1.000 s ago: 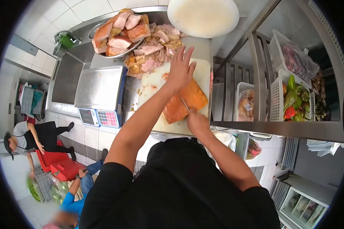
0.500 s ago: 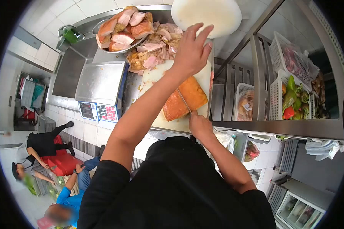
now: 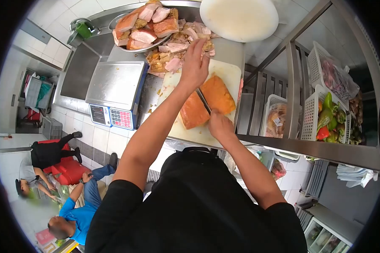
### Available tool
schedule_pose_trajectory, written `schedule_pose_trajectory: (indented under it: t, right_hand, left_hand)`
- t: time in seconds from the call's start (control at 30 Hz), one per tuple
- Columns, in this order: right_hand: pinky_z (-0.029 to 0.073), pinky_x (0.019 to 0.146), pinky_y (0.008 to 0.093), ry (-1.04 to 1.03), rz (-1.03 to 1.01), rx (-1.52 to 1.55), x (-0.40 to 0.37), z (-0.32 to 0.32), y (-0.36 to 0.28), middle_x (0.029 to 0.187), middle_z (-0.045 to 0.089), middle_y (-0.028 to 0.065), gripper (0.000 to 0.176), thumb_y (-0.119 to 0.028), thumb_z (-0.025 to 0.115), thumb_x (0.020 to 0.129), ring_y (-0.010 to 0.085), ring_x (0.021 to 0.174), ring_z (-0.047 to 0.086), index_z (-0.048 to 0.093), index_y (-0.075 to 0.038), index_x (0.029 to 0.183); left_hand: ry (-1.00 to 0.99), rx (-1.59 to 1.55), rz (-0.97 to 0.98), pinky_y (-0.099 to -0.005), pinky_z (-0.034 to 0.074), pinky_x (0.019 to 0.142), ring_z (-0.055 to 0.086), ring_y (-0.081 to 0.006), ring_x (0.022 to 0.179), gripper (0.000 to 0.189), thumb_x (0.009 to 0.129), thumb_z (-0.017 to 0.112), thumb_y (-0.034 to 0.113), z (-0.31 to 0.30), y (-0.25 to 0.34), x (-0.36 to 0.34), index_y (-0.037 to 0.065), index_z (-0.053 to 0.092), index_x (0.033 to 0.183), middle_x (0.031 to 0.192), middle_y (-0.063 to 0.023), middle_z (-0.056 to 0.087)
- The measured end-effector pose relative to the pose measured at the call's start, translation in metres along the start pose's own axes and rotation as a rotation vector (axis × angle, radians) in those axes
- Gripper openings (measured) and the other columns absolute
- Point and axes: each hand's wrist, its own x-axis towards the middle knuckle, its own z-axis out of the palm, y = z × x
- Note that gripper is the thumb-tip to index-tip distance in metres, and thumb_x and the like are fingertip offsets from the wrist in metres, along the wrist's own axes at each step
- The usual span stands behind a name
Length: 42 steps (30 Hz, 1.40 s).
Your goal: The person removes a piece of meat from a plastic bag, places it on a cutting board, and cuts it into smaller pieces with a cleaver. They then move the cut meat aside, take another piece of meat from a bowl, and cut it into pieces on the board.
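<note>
A knife [image 3: 204,101] stands in the gap between two golden-brown pieces of meat, the left piece [image 3: 194,111] and the right piece [image 3: 216,95], on a pale cutting board [image 3: 175,131]. My right hand [image 3: 220,125] is closed on its handle at the near edge of the meat. Over the far left part of the board is my left hand [image 3: 194,65], fingers apart and stretched away from me, holding nothing. Just beyond its fingertips lies a heap of cut meat [image 3: 173,55].
A digital scale [image 3: 116,84] is left of the board, beside a sink [image 3: 81,76]. A bowl of meat chunks [image 3: 145,47] and a round white board [image 3: 239,19] lie farther back. Metal racks [image 3: 292,90] with baskets stand right. Two people [image 3: 78,213] are at lower left.
My left hand has moved left and nearer, away from the round white board. The gap between the two meat pieces looks wider, with the knife still in it. The view has shifted slightly.
</note>
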Motion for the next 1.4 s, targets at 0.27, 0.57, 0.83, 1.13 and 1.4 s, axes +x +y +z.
schedule_pose_trajectory:
  t: [0.27, 0.57, 0.83, 1.13, 1.4]
  right_hand:
    - [0.056, 0.080, 0.0555, -0.137, 0.131, -0.039, -0.095, -0.004, 0.055, 0.090, 0.072, 0.0298, 0.028, -0.016, 0.054, 0.096, 0.0454, 0.088, 0.072, 0.060, 0.003, 0.115]
    - [0.057, 0.079, 0.0537, 0.032, -0.049, -0.212, 0.005, -0.061, 0.090, 0.088, 0.073, 0.0247, 0.033, -0.034, 0.064, 0.094, 0.0428, 0.087, 0.072, 0.074, -0.003, 0.098]
    - [0.055, 0.081, 0.0557, 0.219, 0.015, -0.090, 0.046, -0.041, 0.050, 0.090, 0.071, 0.0288, 0.033, -0.029, 0.058, 0.098, 0.0468, 0.088, 0.071, 0.067, 0.000, 0.111]
    - [0.052, 0.077, 0.0596, 0.005, -0.054, -0.104, -0.046, -0.039, 0.046, 0.082, 0.069, 0.0311, 0.029, -0.021, 0.049, 0.099, 0.0505, 0.081, 0.068, 0.057, 0.002, 0.114]
    - [0.052, 0.070, 0.0597, -0.072, -0.171, 0.039, -0.061, -0.046, -0.028, 0.071, 0.067, 0.0279, 0.023, -0.018, 0.052, 0.098, 0.0486, 0.071, 0.068, 0.054, 0.003, 0.107]
  left_hand:
    - [-0.299, -0.051, -0.194, -0.0444, 0.048, 0.097, 0.060, -0.0354, 0.113, 0.030, 0.094, 0.065, 0.019, -0.055, -0.018, -0.061, 0.006, 0.063, 0.121, 0.117, -0.0151, 0.064]
    - [-0.814, 0.286, -0.446, -0.0433, 0.044, 0.112, 0.055, -0.0351, 0.129, 0.076, 0.075, 0.086, 0.042, -0.087, -0.040, -0.092, 0.013, 0.059, 0.140, 0.143, -0.0144, 0.055]
    - [-0.383, -0.063, -0.743, -0.0379, 0.044, 0.108, 0.058, -0.0262, 0.125, 0.081, 0.078, 0.087, 0.033, -0.114, -0.057, -0.178, 0.004, 0.052, 0.145, 0.132, -0.0150, 0.064]
    - [-0.296, -0.172, -0.792, -0.0396, 0.040, 0.114, 0.054, -0.0330, 0.133, 0.089, 0.077, 0.088, 0.036, -0.112, -0.046, -0.186, 0.003, 0.047, 0.149, 0.141, -0.0209, 0.059]
    - [-0.308, -0.037, -0.669, -0.0426, 0.037, 0.118, 0.048, -0.0365, 0.139, 0.099, 0.073, 0.088, 0.041, -0.106, -0.049, -0.193, 0.004, 0.042, 0.153, 0.147, -0.0232, 0.051]
